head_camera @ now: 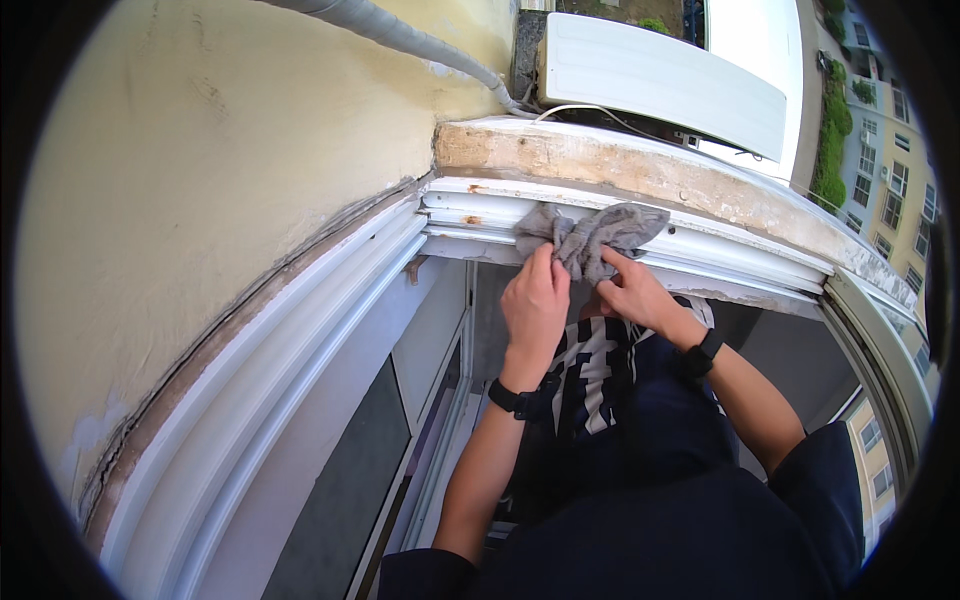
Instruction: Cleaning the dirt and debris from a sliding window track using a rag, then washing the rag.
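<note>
A crumpled grey cloth (592, 236) lies across the white tracks of a sliding-window sill (480, 210). My left hand (536, 304) pinches the cloth's left part between thumb and fingers. On its right part, my right hand (637, 292) grips the edge, with the index finger stretched out onto the fabric. Both hands sit just inside the sill, and a black band circles each wrist. Rust-brown stains mark the track left of the cloth. What lies under the cloth is hidden.
Beyond the worn outer ledge (555, 150) stands a white air-conditioner outdoor unit (660, 82), with a wrapped pipe (405, 41) along the yellow wall (225, 135). The upright window frame (300, 337) rises on the left, a sliding sash (877, 360) on the right. Outside is a drop to the ground.
</note>
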`<state>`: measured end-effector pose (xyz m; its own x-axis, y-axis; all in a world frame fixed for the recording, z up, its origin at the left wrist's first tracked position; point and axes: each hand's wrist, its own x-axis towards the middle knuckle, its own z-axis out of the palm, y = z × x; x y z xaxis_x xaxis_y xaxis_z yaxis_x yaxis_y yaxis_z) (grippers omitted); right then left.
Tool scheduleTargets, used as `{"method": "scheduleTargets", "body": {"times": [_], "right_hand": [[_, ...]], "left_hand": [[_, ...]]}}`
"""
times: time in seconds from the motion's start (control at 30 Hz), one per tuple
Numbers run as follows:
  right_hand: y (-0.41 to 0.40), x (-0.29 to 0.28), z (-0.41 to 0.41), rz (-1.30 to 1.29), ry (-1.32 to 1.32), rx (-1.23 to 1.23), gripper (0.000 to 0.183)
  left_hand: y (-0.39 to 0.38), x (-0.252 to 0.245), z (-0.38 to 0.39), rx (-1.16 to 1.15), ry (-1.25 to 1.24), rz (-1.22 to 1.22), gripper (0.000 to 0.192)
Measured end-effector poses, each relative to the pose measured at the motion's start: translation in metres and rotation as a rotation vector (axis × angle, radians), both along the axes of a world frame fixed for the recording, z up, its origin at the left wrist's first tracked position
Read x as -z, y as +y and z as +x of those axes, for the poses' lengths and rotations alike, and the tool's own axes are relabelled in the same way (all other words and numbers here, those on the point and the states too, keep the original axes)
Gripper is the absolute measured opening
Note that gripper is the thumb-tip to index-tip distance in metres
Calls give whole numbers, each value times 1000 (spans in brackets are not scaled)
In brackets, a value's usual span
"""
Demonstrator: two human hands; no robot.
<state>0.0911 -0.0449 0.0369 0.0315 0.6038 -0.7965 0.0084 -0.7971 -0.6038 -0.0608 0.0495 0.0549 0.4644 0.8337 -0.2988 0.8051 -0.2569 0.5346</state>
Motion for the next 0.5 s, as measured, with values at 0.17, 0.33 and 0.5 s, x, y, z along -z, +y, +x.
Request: {"method": "scheduleTargets", "body": {"times": [0.17,0.33,0.5], "right_hand": [[94,36,-74,168,-66,-395,67],[141,63,-123,678,112,-100,67],[146,70,-136,612,200,15,63]], "left_hand": [[43,-61,-32,-27,159,59,15],[51,-90,-45,40,260,137,15],[49,-88,-54,-99,232,-74,14]]}}
